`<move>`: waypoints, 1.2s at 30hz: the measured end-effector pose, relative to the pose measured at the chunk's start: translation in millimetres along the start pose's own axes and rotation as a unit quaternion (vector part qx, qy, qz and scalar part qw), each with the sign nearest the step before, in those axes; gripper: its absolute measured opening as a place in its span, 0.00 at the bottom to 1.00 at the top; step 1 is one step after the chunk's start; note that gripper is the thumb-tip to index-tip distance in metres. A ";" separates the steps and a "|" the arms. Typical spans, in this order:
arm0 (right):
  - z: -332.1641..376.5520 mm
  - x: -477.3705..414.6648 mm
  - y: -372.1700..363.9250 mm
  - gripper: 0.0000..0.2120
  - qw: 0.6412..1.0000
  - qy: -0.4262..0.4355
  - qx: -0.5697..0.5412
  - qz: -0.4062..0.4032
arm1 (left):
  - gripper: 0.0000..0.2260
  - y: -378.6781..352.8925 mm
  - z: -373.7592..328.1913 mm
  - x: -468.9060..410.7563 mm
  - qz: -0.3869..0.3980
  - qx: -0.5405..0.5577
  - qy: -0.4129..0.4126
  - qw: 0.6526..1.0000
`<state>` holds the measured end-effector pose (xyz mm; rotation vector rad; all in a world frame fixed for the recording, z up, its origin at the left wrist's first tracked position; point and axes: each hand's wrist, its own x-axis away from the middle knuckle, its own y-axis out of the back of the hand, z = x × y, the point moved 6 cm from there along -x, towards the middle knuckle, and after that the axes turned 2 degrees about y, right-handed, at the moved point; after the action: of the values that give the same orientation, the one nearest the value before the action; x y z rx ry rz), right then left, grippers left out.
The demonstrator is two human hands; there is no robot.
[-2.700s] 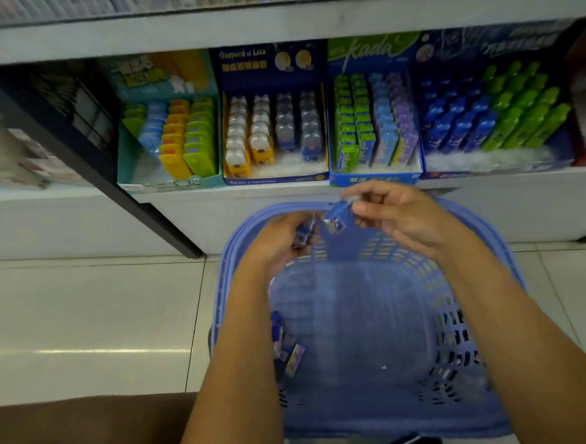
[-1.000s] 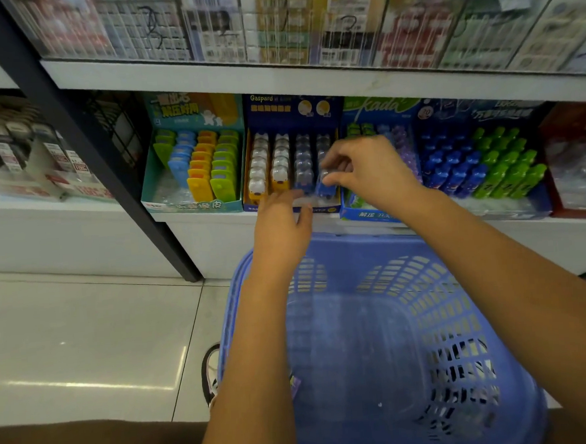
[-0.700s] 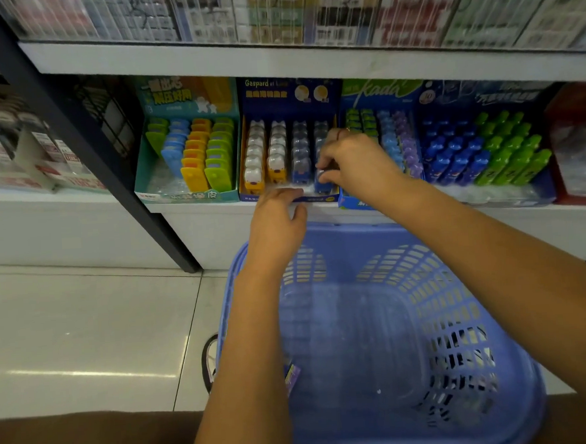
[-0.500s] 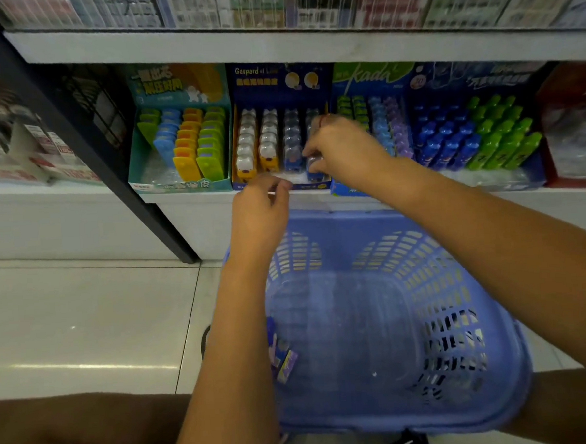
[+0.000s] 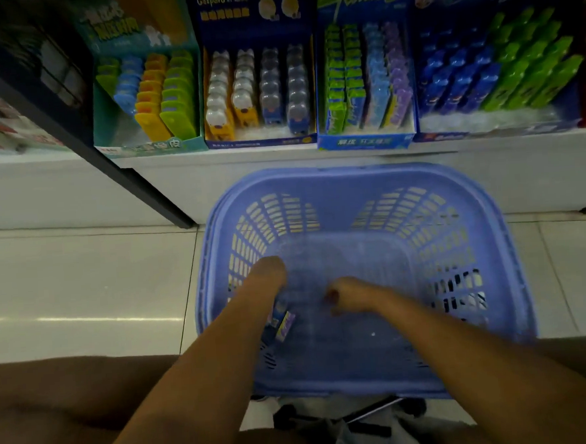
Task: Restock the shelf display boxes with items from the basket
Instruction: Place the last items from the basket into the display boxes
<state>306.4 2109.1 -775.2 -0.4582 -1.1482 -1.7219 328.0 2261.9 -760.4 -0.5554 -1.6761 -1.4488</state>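
Two grips in the head view, both down inside the basket (image 5: pixel 350 178) (blue plastic, slotted walls).

Left grip (image 5: pixel 269 274): seen from the back, near the basket's left wall. Fingers are hidden below the knuckles, so I can't tell if it's clenched, released or grasping anything.

Right grip (image 5: pixel 346 295): fingers curled inward over the basket bottom. Motion blur, so I can't tell whether anything is pinched. The two grips are near each other, not touching.

Packets (image 5: pixel 285 326): purple-and-white, on the basket bottom by the left wall, just beside the left forearm.

The basket sits on the tiled floor (image 5: pixel 83 286), directly in front of the shelf (image 5: pixel 315 158).

The shelf has four display boxes side by side: teal box (image 5: pixel 143 149), Gaspard box (image 5: pixel 261 143), kada box (image 5: pixel 362 142), far-right blue box (image 5: pixel 485 131).

Gaspard box: four columns, two yellow-based on the left, two blue-grey on the right.

Teal box: the yellow and lime columns reach the front, the green and blue ones stop short.
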 end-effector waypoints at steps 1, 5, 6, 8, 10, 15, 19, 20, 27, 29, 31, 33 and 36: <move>0.6 -6.6 -9.2 0.18 1.000 0.009 0.004 0.016 | 0.14 -8.4 3.5 -5.8 0.005 -0.002 0.012 1.000; 9.4 -29.2 -25.9 0.15 0.999 0.035 -0.009 0.033 | 0.12 -22.3 1.2 -21.9 -0.004 -0.071 0.022 0.997; 12.7 -33.2 -28.2 0.15 0.998 0.052 -0.017 0.032 | 0.13 -24.3 -0.8 -25.7 -0.001 -0.085 0.025 0.996; 25.6 -38.3 -34.9 0.14 0.995 0.073 -0.061 0.038 | 0.13 -26.9 -3.5 -29.1 0.010 -0.108 0.030 0.994; 39.0 -40.5 -46.3 0.10 0.974 0.074 -0.210 0.031 | 0.13 -27.1 -3.7 -34.1 0.013 -0.121 0.030 0.992; 42.7 -49.5 -48.8 0.05 0.899 0.031 -0.432 -0.059 | 0.16 -22.7 3.7 -43.0 0.034 -0.010 0.055 0.998; 39.9 -60.7 -53.8 0.13 0.995 0.099 -0.022 -0.025 | 0.06 -4.4 4.3 -41.7 0.009 0.074 0.020 0.997; 42.3 -60.3 -53.0 0.15 0.988 0.138 0.045 -0.055 | 0.05 2.2 4.1 -40.0 0.007 0.106 0.020 0.994; 47.8 -65.4 -57.4 0.19 0.955 0.190 0.220 -0.057 | 0.05 21.6 -4.1 -11.4 0.098 0.532 0.043 0.840; 39.8 -63.0 -53.2 0.18 0.979 0.141 0.137 -0.052 | 0.07 30.8 -1.5 -2.2 0.090 0.527 0.020 0.845; 31.7 -57.8 -42.0 0.16 0.990 0.115 0.062 -0.061 | 0.09 42.8 1.9 6.8 0.060 0.469 -0.016 0.881; 18.2 -50.5 -22.2 0.16 0.994 0.080 -0.009 -0.073 | 0.10 55.9 4.7 18.1 0.026 0.418 -0.045 0.907; -3.2 -30.4 22.6 0.10 0.964 0.052 -0.224 -0.134 | 0.09 69.7 2.4 35.7 0.010 0.365 -0.081 0.927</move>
<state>340.5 2120.4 -787.9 -0.4927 -0.7645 -2.2290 361.5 2274.1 -690.6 -0.2677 -2.1603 -0.6755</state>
